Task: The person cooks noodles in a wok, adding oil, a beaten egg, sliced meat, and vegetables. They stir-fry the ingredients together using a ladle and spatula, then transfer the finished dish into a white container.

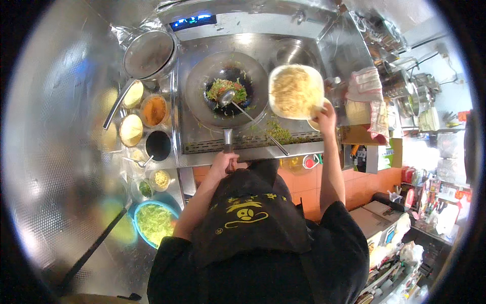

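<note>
My left hand [224,164] is closed around the handle [228,141] of a large wok [195,98] on the metal cooktop. Shredded green vegetables with orange-red bits [237,91] lie in the wok's middle. The bowl of a long-handled metal ladle [226,97] rests on them, its handle [265,131] leaning over the rim towards the front edge, with no hand on it. Right of the wok, my right hand [324,118] grips the lower right corner of a white square container [278,110] heaped with pale yellow food [296,91], perhaps noodles; the food is blurred. Part of a round dish shows beneath it.
On the left stand a strainer over a pot [149,55], tubs of orange powder [154,110] and dark liquid [158,145], chopped garlic [161,180] and a blue basin of shredded cabbage [156,224]. Vegetable scraps [279,131] lie on the front grate. Towels [364,91] hang at right.
</note>
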Demonstrator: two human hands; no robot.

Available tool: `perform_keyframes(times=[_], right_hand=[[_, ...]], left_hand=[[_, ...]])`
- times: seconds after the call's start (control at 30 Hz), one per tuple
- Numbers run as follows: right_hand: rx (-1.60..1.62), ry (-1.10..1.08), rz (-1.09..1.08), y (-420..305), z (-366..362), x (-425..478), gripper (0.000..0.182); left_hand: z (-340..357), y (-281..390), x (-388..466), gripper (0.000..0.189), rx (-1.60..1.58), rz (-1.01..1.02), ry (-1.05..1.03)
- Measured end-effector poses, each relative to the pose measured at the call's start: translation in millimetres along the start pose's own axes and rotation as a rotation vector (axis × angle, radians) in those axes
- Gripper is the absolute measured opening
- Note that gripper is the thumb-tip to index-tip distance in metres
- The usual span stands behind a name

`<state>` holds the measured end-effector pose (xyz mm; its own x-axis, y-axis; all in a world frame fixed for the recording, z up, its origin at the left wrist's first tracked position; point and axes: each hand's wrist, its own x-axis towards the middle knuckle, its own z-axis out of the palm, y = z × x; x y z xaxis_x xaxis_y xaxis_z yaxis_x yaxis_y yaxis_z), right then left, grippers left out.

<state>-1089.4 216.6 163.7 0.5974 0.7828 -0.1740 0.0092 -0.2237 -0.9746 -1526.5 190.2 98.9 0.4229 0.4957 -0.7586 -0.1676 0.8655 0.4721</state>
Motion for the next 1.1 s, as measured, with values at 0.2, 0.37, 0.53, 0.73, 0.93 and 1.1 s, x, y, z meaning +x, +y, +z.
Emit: perform_keyframes(times=[0.2, 0.37, 0.53, 0.73, 0.93, 1.1], right_hand=[[-0.884, 0.064, -0.554, -49.8, 149.0, 1.2, 0.037], [-1.037, 0.074, -0.656, -70.7, 186.2, -4.7, 0.040], [-0.640, 0.169, -0.578, -50.9, 118.4, 12.6, 0.036], [0.004, 0.169, 0.123, 14.7, -19.4, -6.9, 0.041], [0.063, 0.217, 0.331, 161.0, -168.3, 7.5, 0.040], [0.149, 0.239, 0.379, 202.9, -195.4, 34.9, 0.038]], left_hand=[[-10.3, -2.5, 12.2, 0.019, 0.002, -0.004, -0.051], [-9.8, 3.6, 2.8, 0.021, -0.031, 0.027, -0.113], [-5.5, 4.0, 3.9, 0.018, -0.018, -0.014, -0.032], [-11.0, -4.8, 7.8, 0.013, -0.108, -0.016, -0.006], [-3.1, 5.6, 0.6, 0.015, -0.072, -0.080, 0.035], [8.1, 13.7, -8.3, 0.014, -0.050, -0.064, 0.035]])
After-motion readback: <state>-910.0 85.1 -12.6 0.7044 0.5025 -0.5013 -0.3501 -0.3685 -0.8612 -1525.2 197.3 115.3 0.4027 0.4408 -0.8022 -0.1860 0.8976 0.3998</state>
